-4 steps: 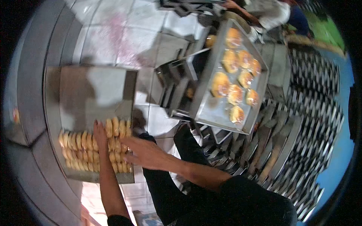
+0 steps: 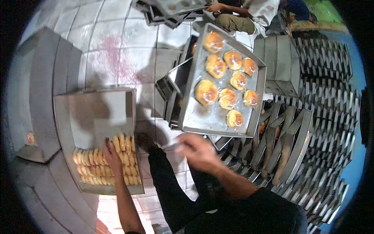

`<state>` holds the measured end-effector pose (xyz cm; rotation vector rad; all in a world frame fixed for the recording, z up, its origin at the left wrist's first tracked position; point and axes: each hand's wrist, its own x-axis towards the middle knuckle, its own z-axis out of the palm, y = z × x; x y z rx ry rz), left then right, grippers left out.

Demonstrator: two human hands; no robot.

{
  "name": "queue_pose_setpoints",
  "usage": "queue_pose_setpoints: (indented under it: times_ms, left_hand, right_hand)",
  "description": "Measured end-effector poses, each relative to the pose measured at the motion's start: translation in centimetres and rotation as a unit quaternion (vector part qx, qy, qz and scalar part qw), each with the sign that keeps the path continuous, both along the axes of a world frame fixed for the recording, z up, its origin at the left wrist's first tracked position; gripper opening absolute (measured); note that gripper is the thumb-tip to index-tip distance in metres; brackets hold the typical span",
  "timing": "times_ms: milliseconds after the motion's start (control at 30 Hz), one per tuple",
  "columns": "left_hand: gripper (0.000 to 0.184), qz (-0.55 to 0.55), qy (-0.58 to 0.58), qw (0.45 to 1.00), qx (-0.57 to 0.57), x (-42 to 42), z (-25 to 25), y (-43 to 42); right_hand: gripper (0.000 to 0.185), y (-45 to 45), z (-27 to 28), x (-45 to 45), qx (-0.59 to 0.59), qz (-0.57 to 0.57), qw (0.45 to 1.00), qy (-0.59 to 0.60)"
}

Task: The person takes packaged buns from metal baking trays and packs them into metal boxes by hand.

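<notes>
I observe the left hand point(image 2: 113, 159), fingers extended, on row-packed buns point(image 2: 92, 171) inside the metal bin point(image 2: 111, 126); the right hand point(image 2: 199, 153), near the tray point(image 2: 206, 120), is blurred, so I cannot tell its finger state.

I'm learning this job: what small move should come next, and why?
Probably bring the right hand to the nearest bun in the tray: that hand looks empty, while the left hand is at the bun rows in the box, where space shows.

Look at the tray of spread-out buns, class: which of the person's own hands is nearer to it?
Right. The right hand appears just below the tray in the picture; the left hand is farther away, at the packed buns to the left.
</notes>
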<state>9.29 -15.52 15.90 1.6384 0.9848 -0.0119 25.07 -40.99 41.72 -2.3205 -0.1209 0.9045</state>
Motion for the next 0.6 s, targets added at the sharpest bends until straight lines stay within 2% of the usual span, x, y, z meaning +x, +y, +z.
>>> queue_pose_setpoints:
  times_ms: [33, 67, 100, 133, 167, 233, 267, 300, 367, 400, 433, 500, 533, 567, 600]
  left_hand:
    - [0.046, -0.028, -0.023, 0.998, 0.048, 0.7, 4.3, -0.1]
    - [0.044, -0.027, -0.064, 0.992, 0.103, 1.6, 7.1, 1.9]
    - [0.042, -0.029, -0.11, 0.99, 0.085, 3.5, 10.6, -1.3]
    - [0.039, -0.043, -0.156, 0.986, 0.043, 5.5, 12.7, -4.2]
    - [0.037, -0.053, -0.197, 0.979, -0.018, 7.6, 15.3, -8.4]
    - [0.032, -0.137, -0.213, 0.967, -0.03, 11.7, 18.1, -12.8]
    - [0.031, -0.163, -0.166, 0.971, -0.053, 14.1, 19.9, -16.3]
    - [0.03, -0.188, -0.116, 0.973, -0.063, 16.1, 20.5, -18.8]
    - [0.032, -0.16, -0.134, 0.97, -0.125, 18.8, 20.1, -24.1]
    - [0.033, -0.12, -0.084, 0.972, -0.184, 19.7, 18.8, -25.9]
    - [0.036, -0.076, -0.081, 0.972, -0.208, 19.9, 16.9, -27.6]
    - [0.044, 0.054, -0.022, 0.952, -0.299, 19.8, 14.8, -30.5]
    - [0.053, 0.082, 0.005, 0.935, -0.344, 19.6, 14.7, -31.7]
    - [0.055, 0.117, 0.013, 0.917, -0.38, 19.6, 14.2, -33.2]
    - [0.057, 0.152, 0.019, 0.899, -0.41, 19.6, 13.0, -34.3]
  right_hand:
    - [0.037, -3.6, 0.4, 1.8, -0.007, -0.062, 0.997, -0.045]
    - [0.038, -7.0, -5.4, 3.5, 0.05, -0.131, 0.985, -0.096]
    - [0.04, -11.3, -4.5, 5.9, -0.061, -0.11, 0.969, -0.211]
    - [0.043, -15.6, -6.3, 7.6, -0.076, -0.068, 0.96, -0.262]
    - [0.05, -20.3, -6.2, 9.1, -0.101, -0.07, 0.965, -0.231]
    - [0.064, -24.0, -13.1, 9.6, -0.087, 0.047, 0.965, -0.244]
    - [0.08, -25.1, -12.6, 9.4, -0.174, 0.077, 0.96, -0.204]
    - [0.086, -24.2, -11.6, 9.5, -0.209, 0.074, 0.966, -0.132]
    - [0.083, -23.6, -9.4, 9.8, -0.238, 0.115, 0.964, -0.025]
    - [0.083, -24.0, -10.4, 9.5, -0.256, 0.143, 0.954, -0.056]
    - [0.082, -23.9, -9.7, 10.4, -0.249, 0.132, 0.958, -0.054]
    - [0.081, -24.1, -5.5, 12.3, -0.244, 0.117, 0.962, -0.043]
    - [0.076, -24.6, -4.6, 13.2, -0.191, 0.089, 0.973, -0.089]
    - [0.071, -24.2, -2.3, 15.2, -0.151, 0.082, 0.983, -0.063]
    - [0.066, -23.5, -3.0, 16.8, -0.061, 0.062, 0.992, -0.088]
